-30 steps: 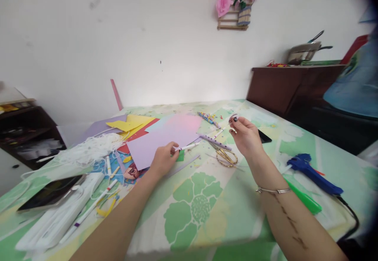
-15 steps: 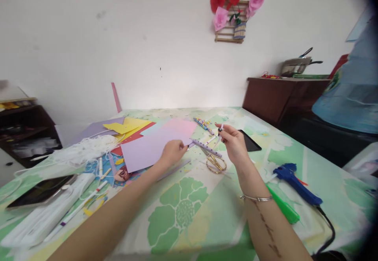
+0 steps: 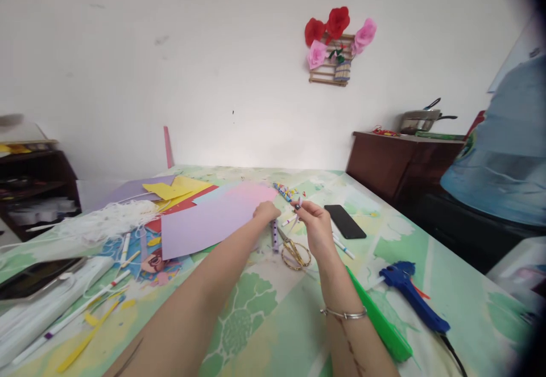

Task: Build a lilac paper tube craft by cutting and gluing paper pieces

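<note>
White wall (image 3: 205, 81), bare but for one rack (image 3: 327, 83) with red and pink flowers, upper right of the frame. Cabinet (image 3: 392, 161), dark red-brown, right of the frame; pan (image 3: 420, 122) on top. Bench (image 3: 264, 337), green-and-white floral cloth, across the lower half.

Right hand (image 3: 316, 226), one: centre right, raised above the bench, thumb and finger pinched narrow on a strip (image 3: 295, 222), pale lilac, hanging from the fingertips.

Left hand (image 3: 268, 212), one: centre, reaching forward, fingers curled under and mostly hidden; whether it grips anything cannot be told.

Tube (image 3: 275, 236), one, purple with dark dots: centre, directly below the left hand, upper end at the hand; contact not certain.

Scissors (image 3: 292, 246), one pair, gold-handled: lying between the two forearms, just beside the tube.

Lilac sheet (image 3: 205, 229), one: left of centre, partly behind the left forearm. Yarn (image 3: 102, 220), white, loose heap: left.

Phone (image 3: 344, 222), black, one: right of the right hand. Glue gun (image 3: 416, 294), blue, one: lower right.

Step, as judged: handling the strip, the left hand at the tube. Any further move calls for a light pinch, the strip appearing thin and easily creased, and care around the scissors.
</note>
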{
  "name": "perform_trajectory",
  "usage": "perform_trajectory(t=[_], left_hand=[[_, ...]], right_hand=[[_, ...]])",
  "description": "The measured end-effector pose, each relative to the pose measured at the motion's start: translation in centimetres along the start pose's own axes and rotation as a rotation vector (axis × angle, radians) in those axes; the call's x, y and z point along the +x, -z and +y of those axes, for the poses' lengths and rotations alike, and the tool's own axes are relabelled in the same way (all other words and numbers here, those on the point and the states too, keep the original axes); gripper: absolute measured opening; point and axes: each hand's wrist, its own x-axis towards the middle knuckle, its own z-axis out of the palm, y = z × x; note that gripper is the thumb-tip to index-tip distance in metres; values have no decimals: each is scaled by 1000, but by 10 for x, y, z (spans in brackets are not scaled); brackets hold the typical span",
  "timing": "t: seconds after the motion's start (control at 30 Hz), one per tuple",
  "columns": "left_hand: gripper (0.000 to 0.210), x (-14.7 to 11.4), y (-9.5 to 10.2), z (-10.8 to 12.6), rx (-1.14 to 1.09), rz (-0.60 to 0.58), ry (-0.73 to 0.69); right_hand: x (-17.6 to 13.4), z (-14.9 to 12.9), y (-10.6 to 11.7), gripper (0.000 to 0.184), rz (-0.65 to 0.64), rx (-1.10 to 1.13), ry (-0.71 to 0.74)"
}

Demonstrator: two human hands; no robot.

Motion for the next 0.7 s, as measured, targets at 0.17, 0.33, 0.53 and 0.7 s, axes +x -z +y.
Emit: perform_trajectory(t=[0.17, 0.33, 0.53, 0.7], left_hand=[[20, -6, 30, 25, -78, -75, 131], [22, -59, 77, 57, -257, -159, 31], [24, -133, 103, 53, -622, -301, 86], [23, -152, 115, 38, -886, -248, 154]], right_hand=[[-3, -4, 0, 9, -112, 66, 3], [-13, -15, -6, 8, -311, 165, -46], [-29, -13, -25, 15, -578, -16, -82], [-40, 9, -51, 18, -622, -351, 68]])
